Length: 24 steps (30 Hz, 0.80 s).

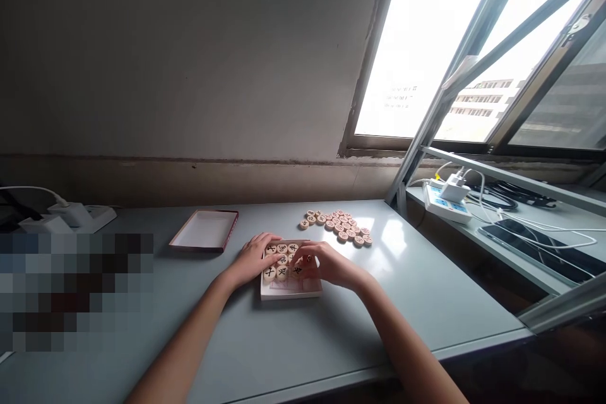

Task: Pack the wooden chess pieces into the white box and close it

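Note:
A small white box lies on the grey table and holds several round wooden chess pieces with black characters. My left hand rests at the box's left edge with its fingers stretched over the pieces. My right hand is over the box's right side, its fingertips pinching a piece. A loose pile of more wooden pieces lies on the table just behind and to the right of the box.
The box lid lies open-side up at the back left. Power strips with plugs sit at far left and on the windowsill shelf, beside a phone and cables. A blurred patch covers the left side.

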Each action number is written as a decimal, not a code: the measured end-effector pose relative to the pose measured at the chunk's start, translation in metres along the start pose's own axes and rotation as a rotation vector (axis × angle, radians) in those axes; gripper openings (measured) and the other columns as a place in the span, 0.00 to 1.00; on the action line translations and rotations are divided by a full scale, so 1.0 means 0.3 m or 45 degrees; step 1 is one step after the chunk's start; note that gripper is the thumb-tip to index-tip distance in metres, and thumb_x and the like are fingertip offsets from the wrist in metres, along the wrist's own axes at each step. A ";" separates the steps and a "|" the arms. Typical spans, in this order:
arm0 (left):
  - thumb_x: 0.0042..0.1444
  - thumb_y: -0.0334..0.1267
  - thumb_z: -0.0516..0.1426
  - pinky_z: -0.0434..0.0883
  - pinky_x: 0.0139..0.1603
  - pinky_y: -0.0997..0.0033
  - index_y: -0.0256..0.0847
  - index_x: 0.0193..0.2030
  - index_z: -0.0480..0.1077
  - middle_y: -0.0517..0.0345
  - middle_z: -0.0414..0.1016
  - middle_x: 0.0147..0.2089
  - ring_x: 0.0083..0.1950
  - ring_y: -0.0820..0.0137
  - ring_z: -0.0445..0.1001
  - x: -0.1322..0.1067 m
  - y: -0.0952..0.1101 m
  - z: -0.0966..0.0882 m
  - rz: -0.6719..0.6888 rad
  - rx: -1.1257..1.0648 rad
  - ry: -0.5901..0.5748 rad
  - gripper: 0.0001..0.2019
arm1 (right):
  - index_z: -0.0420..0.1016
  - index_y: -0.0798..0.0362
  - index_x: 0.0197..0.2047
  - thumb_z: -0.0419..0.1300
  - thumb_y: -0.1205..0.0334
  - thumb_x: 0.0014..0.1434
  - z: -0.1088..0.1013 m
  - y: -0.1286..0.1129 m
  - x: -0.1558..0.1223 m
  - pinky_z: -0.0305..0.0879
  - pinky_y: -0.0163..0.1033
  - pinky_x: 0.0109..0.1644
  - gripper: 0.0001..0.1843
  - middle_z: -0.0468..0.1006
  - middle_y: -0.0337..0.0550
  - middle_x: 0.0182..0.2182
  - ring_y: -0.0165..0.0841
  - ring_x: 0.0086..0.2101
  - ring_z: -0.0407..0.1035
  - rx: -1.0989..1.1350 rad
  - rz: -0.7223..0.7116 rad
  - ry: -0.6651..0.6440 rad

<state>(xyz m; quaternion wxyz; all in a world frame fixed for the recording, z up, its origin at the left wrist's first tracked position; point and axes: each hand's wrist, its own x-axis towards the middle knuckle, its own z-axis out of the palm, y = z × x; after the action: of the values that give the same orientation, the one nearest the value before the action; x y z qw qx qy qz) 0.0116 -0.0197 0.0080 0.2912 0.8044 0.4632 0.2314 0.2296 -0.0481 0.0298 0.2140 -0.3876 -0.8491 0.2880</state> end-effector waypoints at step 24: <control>0.58 0.40 0.49 0.65 0.46 0.70 0.42 0.37 0.71 0.54 0.70 0.42 0.45 0.66 0.70 0.031 -0.087 0.024 -0.007 0.257 0.402 0.11 | 0.75 0.50 0.27 0.65 0.63 0.51 0.010 0.009 0.008 0.55 0.38 0.43 0.03 0.74 0.37 0.32 0.30 0.36 0.66 -0.430 -0.077 0.121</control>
<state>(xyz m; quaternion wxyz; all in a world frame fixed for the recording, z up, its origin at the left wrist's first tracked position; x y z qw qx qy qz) 0.0047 -0.0027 -0.0140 0.1333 0.7820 0.5261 0.3063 0.2277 -0.0458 0.0261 0.1943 -0.4054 -0.8857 0.1162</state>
